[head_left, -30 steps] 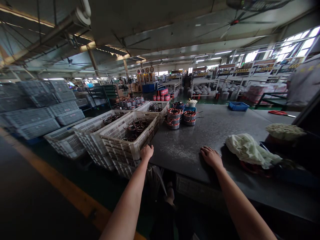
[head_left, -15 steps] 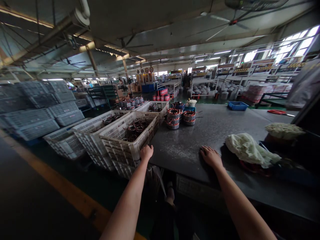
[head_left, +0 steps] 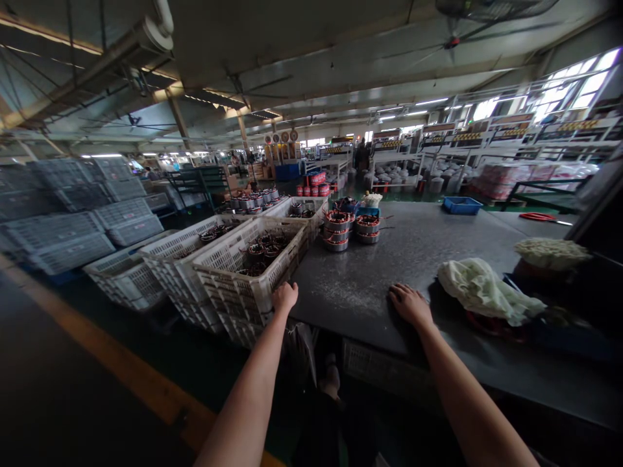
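My left hand (head_left: 285,297) is closed at the seam between a white plastic crate (head_left: 267,285) and the corner of the dark table (head_left: 341,292). Its fingers curl out of sight, and I cannot tell which edge they grip. Flat on the tabletop lies my right hand (head_left: 410,303), fingers spread, nothing held. Wound motor stators (head_left: 337,231) are stacked farther back on the table, with another stack of stators (head_left: 368,229) beside them. More stators (head_left: 265,250) sit inside the crate. Right of my right hand is a crumpled pale green cloth (head_left: 487,288).
More white crates (head_left: 195,237) stand on the left, some holding stators. A blue tray (head_left: 462,205) and red-handled scissors (head_left: 539,216) lie at the table's far side. A pale bundle (head_left: 552,253) rests at right. Grey crates (head_left: 58,237) are stacked beyond a yellow floor line (head_left: 141,383).
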Demonstrator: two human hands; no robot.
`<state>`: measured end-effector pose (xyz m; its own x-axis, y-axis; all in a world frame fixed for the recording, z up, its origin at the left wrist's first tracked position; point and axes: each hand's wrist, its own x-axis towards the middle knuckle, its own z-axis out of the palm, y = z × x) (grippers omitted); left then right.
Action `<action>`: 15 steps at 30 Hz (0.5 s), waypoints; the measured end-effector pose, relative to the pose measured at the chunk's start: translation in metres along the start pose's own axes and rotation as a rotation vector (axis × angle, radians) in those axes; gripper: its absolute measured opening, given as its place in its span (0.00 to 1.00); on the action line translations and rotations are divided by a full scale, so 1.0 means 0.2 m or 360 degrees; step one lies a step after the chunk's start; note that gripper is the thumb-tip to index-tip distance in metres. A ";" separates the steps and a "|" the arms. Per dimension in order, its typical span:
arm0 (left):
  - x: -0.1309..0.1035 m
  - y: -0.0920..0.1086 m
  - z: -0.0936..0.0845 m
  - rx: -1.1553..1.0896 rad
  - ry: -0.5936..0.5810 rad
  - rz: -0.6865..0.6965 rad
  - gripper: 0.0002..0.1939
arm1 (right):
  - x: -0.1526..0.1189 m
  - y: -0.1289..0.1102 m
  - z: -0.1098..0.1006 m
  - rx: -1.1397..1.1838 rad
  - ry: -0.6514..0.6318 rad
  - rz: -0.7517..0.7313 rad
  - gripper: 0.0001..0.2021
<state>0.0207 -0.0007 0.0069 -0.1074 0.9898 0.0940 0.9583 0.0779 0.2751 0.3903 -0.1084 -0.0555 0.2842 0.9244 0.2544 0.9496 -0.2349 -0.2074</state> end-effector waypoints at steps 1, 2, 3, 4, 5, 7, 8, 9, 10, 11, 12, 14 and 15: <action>0.00 0.00 0.00 0.0000 -0.0002 0.0000 0.22 | 0.00 0.00 0.00 -0.0001 0.0003 0.0002 0.24; 0.00 0.00 -0.01 0.0000 -0.0004 -0.0001 0.22 | 0.00 0.00 0.00 -0.0003 0.0006 0.0003 0.24; 0.00 0.00 -0.01 0.0000 -0.0005 -0.0001 0.22 | 0.00 0.00 0.00 -0.0006 0.0008 0.0003 0.24; -0.01 0.01 -0.01 0.0000 -0.0006 -0.0003 0.22 | 0.00 0.00 0.00 -0.0009 0.0008 0.0002 0.24; -0.01 0.01 -0.01 0.0001 -0.0007 -0.0005 0.22 | 0.00 0.00 0.00 -0.0012 0.0006 0.0000 0.23; -0.01 0.01 -0.02 0.0002 -0.0010 -0.0008 0.22 | 0.00 0.00 0.00 -0.0018 0.0003 -0.0003 0.22; -0.01 0.01 -0.02 0.0002 -0.0011 -0.0008 0.22 | 0.00 0.00 0.00 -0.0020 0.0003 -0.0003 0.22; -0.02 0.01 -0.02 0.0003 -0.0013 -0.0007 0.22 | 0.00 0.00 -0.01 -0.0022 0.0004 -0.0002 0.22; -0.02 0.01 -0.02 0.0004 -0.0014 -0.0006 0.22 | 0.00 -0.01 -0.01 -0.0024 0.0003 -0.0002 0.22; -0.02 0.01 -0.02 0.0005 -0.0015 -0.0004 0.22 | 0.00 -0.01 -0.01 -0.0026 0.0002 -0.0003 0.22; -0.02 0.01 -0.02 0.0005 -0.0014 -0.0003 0.22 | -0.01 -0.01 -0.01 -0.0029 0.0000 -0.0004 0.22; -0.01 0.00 -0.01 0.0006 -0.0014 -0.0003 0.22 | -0.01 -0.01 -0.02 -0.0034 -0.0002 -0.0005 0.22; -0.01 0.00 -0.01 0.0006 -0.0015 -0.0005 0.22 | -0.01 -0.01 -0.02 -0.0037 -0.0002 -0.0006 0.22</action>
<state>0.0210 -0.0030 0.0092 -0.1077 0.9906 0.0839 0.9590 0.0812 0.2716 0.3878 -0.1103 -0.0516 0.2802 0.9257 0.2540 0.9536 -0.2380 -0.1846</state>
